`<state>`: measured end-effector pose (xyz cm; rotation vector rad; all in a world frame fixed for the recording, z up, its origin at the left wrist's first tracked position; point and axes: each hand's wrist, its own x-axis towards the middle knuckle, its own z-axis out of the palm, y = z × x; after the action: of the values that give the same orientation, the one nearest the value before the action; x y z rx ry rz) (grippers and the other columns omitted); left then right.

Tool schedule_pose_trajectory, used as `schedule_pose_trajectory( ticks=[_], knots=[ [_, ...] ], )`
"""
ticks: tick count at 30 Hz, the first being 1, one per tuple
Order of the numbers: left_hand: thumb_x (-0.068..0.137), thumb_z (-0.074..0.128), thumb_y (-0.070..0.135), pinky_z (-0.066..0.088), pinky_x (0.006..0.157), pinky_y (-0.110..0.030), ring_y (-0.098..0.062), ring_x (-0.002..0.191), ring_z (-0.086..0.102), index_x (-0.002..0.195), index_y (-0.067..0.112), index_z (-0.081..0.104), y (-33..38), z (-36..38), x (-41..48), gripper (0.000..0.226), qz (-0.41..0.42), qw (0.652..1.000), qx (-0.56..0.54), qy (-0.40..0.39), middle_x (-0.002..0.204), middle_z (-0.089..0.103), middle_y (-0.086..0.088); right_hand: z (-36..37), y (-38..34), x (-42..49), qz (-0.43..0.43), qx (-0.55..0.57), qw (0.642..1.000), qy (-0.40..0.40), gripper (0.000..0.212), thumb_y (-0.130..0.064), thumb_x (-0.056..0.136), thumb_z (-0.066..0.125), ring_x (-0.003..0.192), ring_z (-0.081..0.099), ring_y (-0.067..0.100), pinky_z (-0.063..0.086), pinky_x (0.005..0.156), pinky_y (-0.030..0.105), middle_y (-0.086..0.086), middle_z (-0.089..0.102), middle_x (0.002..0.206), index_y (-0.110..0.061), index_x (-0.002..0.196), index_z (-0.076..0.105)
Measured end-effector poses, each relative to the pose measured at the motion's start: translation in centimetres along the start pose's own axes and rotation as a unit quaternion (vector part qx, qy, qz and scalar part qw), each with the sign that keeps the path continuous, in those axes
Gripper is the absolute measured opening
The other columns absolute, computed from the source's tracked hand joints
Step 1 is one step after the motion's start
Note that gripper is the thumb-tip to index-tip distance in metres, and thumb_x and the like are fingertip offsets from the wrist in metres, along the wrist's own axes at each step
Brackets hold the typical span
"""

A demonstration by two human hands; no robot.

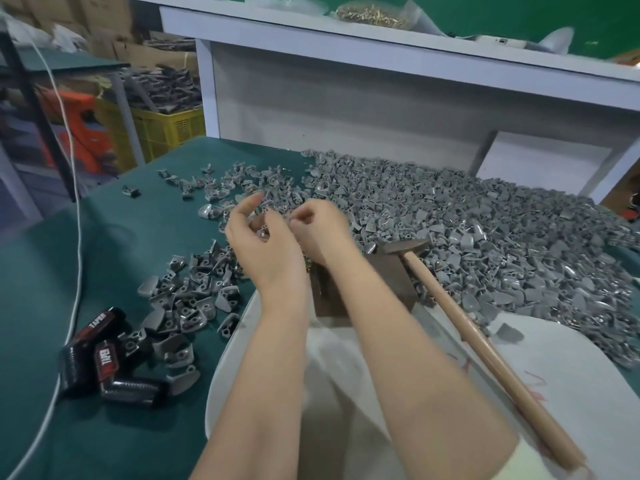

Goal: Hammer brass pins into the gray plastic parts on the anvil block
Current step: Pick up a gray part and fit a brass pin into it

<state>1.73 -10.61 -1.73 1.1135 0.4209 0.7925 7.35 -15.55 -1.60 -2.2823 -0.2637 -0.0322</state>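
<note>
My left hand (pixel 258 237) and my right hand (pixel 320 226) meet above the table, just beyond the anvil block (pixel 388 282). A small gray plastic part (pixel 264 233) sits between the left hand's fingers. The right hand's fingertips are pinched together beside it; what they hold is too small to tell. The hammer (pixel 485 341) lies untouched, its metal head resting on the brown anvil block and its wooden handle slanting toward the lower right. A big heap of gray plastic parts (pixel 485 230) covers the table's right side. A few brass pins (pixel 307 263) show under my wrists.
A smaller pile of gray parts (pixel 194 292) lies at the left on the green table (pixel 104 427). Black tape rolls (pixel 104 355) and a white cable (pixel 74 306) sit at the lower left. A white sheet (pixel 519 358) lies under the block. A shelf above holds a bag of brass pins (pixel 370 15).
</note>
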Motion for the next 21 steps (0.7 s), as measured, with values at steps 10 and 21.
schedule_pose_trajectory(
  ticks=[10,21],
  knots=[
    [0.091,0.056,-0.001,0.041,0.081,-0.001,-0.002,0.096,0.057,0.114,0.009,0.063,-0.6,1.2,-2.0,0.027,0.047,0.927,0.138,-0.346,0.105,0.064,0.001,-7.9,3.5,-5.5,0.090,0.552,0.829,-0.003,0.013,-0.001,0.095,0.048,0.055,0.056,0.008,0.051,0.056,0.016,0.003,0.059,0.064,-0.001,0.089,0.060],
    [0.092,0.059,0.010,0.048,0.080,-0.014,-0.012,0.088,0.064,0.094,0.018,0.060,-0.8,1.3,-2.5,0.008,0.031,0.929,0.131,-0.346,0.091,0.067,0.001,-6.7,4.2,-5.8,0.089,0.398,0.909,0.083,0.032,-0.021,0.098,0.049,0.044,0.040,0.009,0.034,0.044,0.020,-0.005,0.049,0.047,-0.012,0.067,0.052]
  ],
)
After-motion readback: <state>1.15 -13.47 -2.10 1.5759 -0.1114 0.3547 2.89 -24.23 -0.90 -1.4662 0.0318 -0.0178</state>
